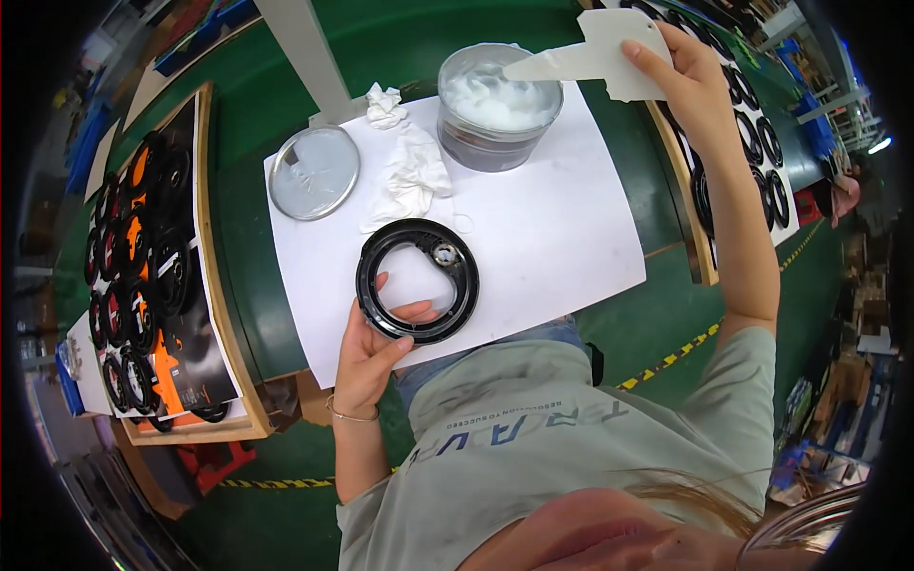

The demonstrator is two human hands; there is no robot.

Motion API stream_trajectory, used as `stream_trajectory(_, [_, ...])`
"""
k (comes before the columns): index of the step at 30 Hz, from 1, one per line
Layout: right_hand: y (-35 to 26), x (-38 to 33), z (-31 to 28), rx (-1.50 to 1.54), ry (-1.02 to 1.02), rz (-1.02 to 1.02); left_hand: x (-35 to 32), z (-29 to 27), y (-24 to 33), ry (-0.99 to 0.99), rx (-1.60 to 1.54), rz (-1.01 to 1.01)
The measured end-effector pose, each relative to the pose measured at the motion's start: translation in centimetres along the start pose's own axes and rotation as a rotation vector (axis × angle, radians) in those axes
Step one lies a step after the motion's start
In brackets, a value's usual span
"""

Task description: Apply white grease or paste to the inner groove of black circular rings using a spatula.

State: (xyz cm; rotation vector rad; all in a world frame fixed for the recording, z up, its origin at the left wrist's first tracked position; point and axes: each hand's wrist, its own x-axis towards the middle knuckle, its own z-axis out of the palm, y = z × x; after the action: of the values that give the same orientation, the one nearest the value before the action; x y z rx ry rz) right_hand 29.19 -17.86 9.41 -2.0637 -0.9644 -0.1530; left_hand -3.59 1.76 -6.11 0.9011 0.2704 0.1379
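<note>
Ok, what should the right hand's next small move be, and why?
I'd probably have the right hand scoop a little white paste with the narrow end of its flat white card: that end is over the open translucent tub, and the left hand holds the black ring. I can't tell whether the end already carries paste.

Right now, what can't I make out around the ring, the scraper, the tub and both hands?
All in the head view:
- Ring: underside, faces away from the camera.
- Left hand: parts of some fingers, behind the ring.
- Right hand: some fingers, behind the scraper.
- Scraper tip: touching the paste or just above, white against white.
- Tub: floor, covered by paste.
- Right tray: partly behind the right forearm.
</note>
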Motion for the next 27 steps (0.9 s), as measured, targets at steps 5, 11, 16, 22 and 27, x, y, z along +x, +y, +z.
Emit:
stream_trajectory(5, [2.3,0.9,0.3,0.051,-0.005,0.092,0.1,0.1,0.1,0.006,-0.012,-0.013])
stream_trajectory(11, [-0.4,-1.2,2.6,-0.466,-0.14,-0.511,0.0,0.0,0.1,0.024,-0.015,-0.028])
stream_trajectory(16, [0.6,-4.8,4.6,-0.753,-0.102,-0.949,0.1,0.1,0.2,0.021,-0.012,-0.028])
stream_trajectory(22, [0.2,-8.4,4.2,-0.836,-0.069,-0.923,0.0,-0.1,0.2,0.018,-0.001,-0.026])
stream_trajectory(27, [-0.9,-10.2,1.3,-0.774,-0.109,-0.909,0.1,0.1,0.4,0.02,-0.032,-0.04])
